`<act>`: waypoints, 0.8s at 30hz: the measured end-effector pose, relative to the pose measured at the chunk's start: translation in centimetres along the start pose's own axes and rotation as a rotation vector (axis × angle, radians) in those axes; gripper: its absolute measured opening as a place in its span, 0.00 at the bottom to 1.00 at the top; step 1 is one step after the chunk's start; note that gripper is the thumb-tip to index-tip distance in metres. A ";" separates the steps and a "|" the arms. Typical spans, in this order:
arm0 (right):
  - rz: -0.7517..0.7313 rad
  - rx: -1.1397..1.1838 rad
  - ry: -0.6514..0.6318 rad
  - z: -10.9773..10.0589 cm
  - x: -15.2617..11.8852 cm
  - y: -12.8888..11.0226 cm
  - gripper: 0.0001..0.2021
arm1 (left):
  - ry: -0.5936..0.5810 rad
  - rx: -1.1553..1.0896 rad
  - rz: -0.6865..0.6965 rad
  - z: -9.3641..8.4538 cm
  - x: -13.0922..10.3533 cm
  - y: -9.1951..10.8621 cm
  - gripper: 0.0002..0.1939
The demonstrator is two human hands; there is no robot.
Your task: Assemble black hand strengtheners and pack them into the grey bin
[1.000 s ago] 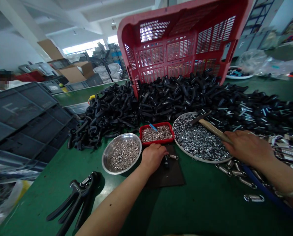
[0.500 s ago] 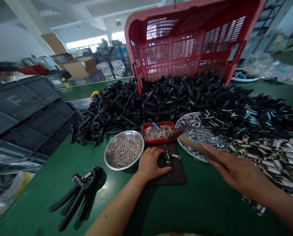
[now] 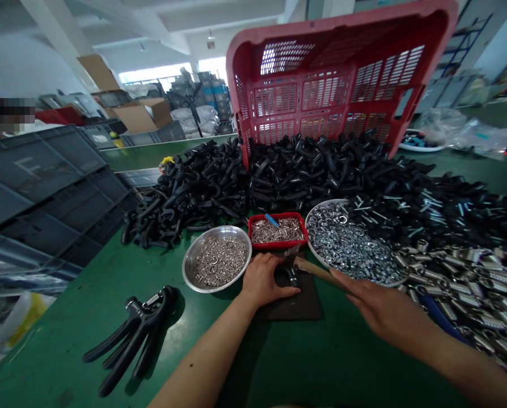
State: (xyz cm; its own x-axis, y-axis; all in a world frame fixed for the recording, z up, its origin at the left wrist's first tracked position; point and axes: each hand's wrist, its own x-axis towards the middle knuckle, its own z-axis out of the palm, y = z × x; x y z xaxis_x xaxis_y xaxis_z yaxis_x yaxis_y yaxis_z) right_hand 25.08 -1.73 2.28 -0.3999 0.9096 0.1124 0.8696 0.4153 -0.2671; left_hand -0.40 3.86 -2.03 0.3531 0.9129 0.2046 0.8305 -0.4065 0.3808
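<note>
My right hand (image 3: 379, 311) is closed round the wooden handle of a hammer (image 3: 317, 268). The hammer's head is down over a small black part with a metal pin (image 3: 293, 279) and hides some of it. On a dark flat pad (image 3: 290, 309), my left hand (image 3: 262, 280) curves its thumb and fingers around that part and holds it down. A spring beside the part is mostly covered by the hammer. To the left lie black hand grips with a spring (image 3: 138, 334).
A steel bowl of small metal pieces (image 3: 187, 275), a red tray of pins (image 3: 253, 245) and a round tray of metal rings (image 3: 317, 256) surround the pad. Loose springs (image 3: 470, 289) lie right. Black handles (image 3: 202, 187) are heaped behind, under a tipped red crate (image 3: 342, 22).
The hammer has swung down and left, from above the trays onto the part on the pad. My right hand moved left with it. My left hand has stayed at the part.
</note>
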 end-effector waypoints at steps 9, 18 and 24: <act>0.304 0.031 0.032 -3.7 2.8 9.5 0.29 | -0.029 0.122 -0.014 0.0 -0.4 0.9 0.34; 0.232 0.075 0.363 -2.5 5.8 4.6 0.22 | 0.090 -0.312 -0.279 -1.7 -0.5 4.2 0.37; 0.492 1.504 0.152 2.6 8.9 -5.9 0.18 | 0.163 -0.247 -0.223 -1.7 0.5 6.7 0.28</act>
State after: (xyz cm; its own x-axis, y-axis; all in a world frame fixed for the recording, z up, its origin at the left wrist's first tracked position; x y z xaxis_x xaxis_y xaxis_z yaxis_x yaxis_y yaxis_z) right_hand 15.66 3.88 2.31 -0.0662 0.9774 -0.2010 -0.2044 -0.2104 -0.9560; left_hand 4.65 1.51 2.16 0.0854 0.9705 0.2255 0.7434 -0.2128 0.6341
